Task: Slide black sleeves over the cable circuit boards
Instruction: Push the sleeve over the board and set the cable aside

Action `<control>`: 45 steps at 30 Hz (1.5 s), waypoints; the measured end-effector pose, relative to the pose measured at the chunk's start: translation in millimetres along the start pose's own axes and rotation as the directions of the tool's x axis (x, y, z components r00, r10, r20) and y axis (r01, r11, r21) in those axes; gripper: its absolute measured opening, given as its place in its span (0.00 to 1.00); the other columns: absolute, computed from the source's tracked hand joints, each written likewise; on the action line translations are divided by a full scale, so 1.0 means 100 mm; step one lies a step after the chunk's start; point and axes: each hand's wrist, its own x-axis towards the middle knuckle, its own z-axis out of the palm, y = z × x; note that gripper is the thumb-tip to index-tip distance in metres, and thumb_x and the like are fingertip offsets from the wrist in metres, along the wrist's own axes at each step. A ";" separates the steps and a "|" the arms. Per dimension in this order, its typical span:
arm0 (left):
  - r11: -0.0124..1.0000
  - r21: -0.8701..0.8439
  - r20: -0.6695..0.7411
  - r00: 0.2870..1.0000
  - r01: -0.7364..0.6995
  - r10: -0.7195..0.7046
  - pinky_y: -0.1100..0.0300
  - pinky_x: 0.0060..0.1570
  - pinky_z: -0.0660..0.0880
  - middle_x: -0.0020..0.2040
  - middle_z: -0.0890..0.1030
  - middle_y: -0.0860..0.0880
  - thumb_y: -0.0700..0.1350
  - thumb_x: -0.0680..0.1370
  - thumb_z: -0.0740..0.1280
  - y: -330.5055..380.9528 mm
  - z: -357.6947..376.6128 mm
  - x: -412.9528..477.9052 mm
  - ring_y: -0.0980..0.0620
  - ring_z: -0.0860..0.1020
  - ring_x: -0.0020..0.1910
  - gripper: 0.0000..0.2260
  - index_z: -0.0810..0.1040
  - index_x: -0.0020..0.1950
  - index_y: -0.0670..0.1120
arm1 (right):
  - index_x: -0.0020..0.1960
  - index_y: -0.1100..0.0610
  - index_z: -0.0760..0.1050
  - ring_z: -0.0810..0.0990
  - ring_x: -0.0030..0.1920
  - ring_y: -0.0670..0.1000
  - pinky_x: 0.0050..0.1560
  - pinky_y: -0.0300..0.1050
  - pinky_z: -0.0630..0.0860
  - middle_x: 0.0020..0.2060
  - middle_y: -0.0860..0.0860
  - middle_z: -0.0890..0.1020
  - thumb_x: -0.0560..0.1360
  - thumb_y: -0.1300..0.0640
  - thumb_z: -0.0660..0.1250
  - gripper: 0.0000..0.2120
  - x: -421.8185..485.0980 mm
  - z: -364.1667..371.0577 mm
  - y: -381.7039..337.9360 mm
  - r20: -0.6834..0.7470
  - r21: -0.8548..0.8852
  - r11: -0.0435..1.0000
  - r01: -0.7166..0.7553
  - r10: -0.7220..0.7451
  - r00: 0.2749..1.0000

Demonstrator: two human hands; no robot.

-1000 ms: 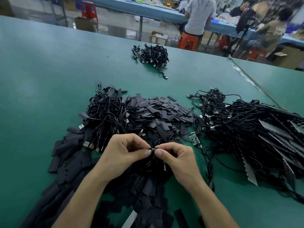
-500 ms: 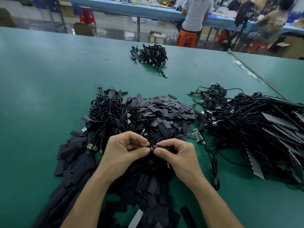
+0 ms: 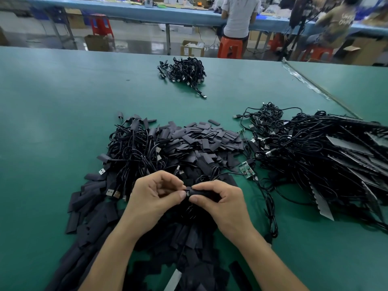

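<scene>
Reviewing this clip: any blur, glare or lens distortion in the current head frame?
Head view: left hand, right hand and the black sleeve they pinch are sharp; the cable pile at right smears toward the edge; seated people behind are blurred; lighting is soft and even on the green table, with sheen only on the floor.

The black sleeve (image 3: 203,193) hides most of the circuit board (image 3: 187,193).

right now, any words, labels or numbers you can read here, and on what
Nothing here reads clearly.
Pale lettering on a seated person's shirt: blurred.
Label on the cardboard box on the floor: too small.
Markings on the green circuit board: too small.
</scene>
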 end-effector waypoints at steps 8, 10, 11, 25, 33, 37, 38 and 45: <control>0.998 0.068 0.020 1.000 0.000 -0.002 0.63 0.35 0.79 0.36 0.84 0.42 0.31 0.72 0.75 -0.01 0.00 0.00 0.49 0.83 0.33 0.07 0.82 0.42 0.42 | 0.45 0.44 0.84 0.84 0.45 0.43 0.46 0.31 0.75 0.42 0.41 0.85 0.66 0.59 0.81 0.14 0.00 0.01 0.02 0.015 0.006 0.999 0.039 -0.039 0.999; 0.999 0.034 0.023 1.000 0.013 -0.014 0.62 0.35 0.80 0.35 0.84 0.41 0.30 0.71 0.75 -0.01 -0.02 0.01 0.48 0.83 0.32 0.07 0.82 0.43 0.40 | 0.46 0.44 0.84 0.84 0.45 0.44 0.47 0.31 0.75 0.42 0.40 0.84 0.66 0.59 0.81 0.14 0.00 0.02 0.03 0.028 -0.022 0.998 0.063 -0.062 0.998; 1.000 0.018 0.023 1.000 0.020 -0.021 0.61 0.35 0.80 0.36 0.84 0.41 0.30 0.71 0.75 -0.02 -0.03 0.01 0.48 0.83 0.32 0.07 0.81 0.43 0.40 | 0.46 0.44 0.84 0.83 0.45 0.44 0.48 0.32 0.75 0.43 0.40 0.84 0.66 0.59 0.81 0.14 0.00 0.02 0.04 0.033 -0.041 0.996 0.079 -0.078 0.996; 0.941 0.307 -0.021 0.988 -0.141 0.155 0.64 0.39 0.79 0.38 0.85 0.53 0.39 0.72 0.77 -0.02 0.06 -0.02 0.54 0.84 0.37 0.10 0.84 0.43 0.54 | 0.47 0.45 0.84 0.83 0.45 0.43 0.46 0.31 0.75 0.41 0.41 0.84 0.67 0.62 0.79 0.15 0.01 0.01 0.04 -0.067 -0.012 0.992 0.127 -0.127 0.990; 0.897 0.430 0.001 0.993 -0.105 0.116 0.53 0.43 0.81 0.41 0.85 0.59 0.48 0.74 0.77 0.00 0.03 -0.04 0.55 0.84 0.40 0.09 0.82 0.49 0.60 | 0.50 0.44 0.85 0.85 0.43 0.46 0.44 0.37 0.79 0.42 0.46 0.86 0.70 0.59 0.77 0.13 0.01 -0.02 0.02 -0.034 0.189 0.982 0.003 0.004 0.999; 0.946 0.314 0.019 0.997 -0.081 0.079 0.59 0.45 0.81 0.41 0.86 0.55 0.40 0.73 0.77 0.01 0.02 -0.05 0.56 0.84 0.42 0.12 0.84 0.47 0.58 | 0.50 0.44 0.84 0.84 0.40 0.44 0.42 0.36 0.78 0.41 0.45 0.86 0.67 0.55 0.79 0.14 0.01 -0.01 0.02 -0.015 0.156 0.987 -0.034 0.036 0.999; 0.953 0.295 0.007 0.997 -0.070 0.072 0.59 0.45 0.81 0.41 0.86 0.54 0.40 0.73 0.77 0.00 0.02 -0.05 0.55 0.84 0.42 0.12 0.84 0.47 0.57 | 0.51 0.44 0.84 0.84 0.41 0.44 0.43 0.37 0.79 0.42 0.45 0.86 0.66 0.54 0.80 0.15 0.01 -0.02 0.03 -0.002 0.146 0.988 -0.041 0.042 0.999; 0.975 0.215 -0.023 0.997 -0.062 0.069 0.63 0.45 0.80 0.42 0.86 0.53 0.40 0.73 0.77 0.00 0.03 -0.05 0.54 0.85 0.43 0.10 0.86 0.46 0.55 | 0.50 0.41 0.84 0.84 0.39 0.42 0.40 0.32 0.77 0.41 0.42 0.86 0.67 0.59 0.80 0.16 0.00 0.00 0.02 -0.012 0.114 0.993 -0.030 0.031 0.999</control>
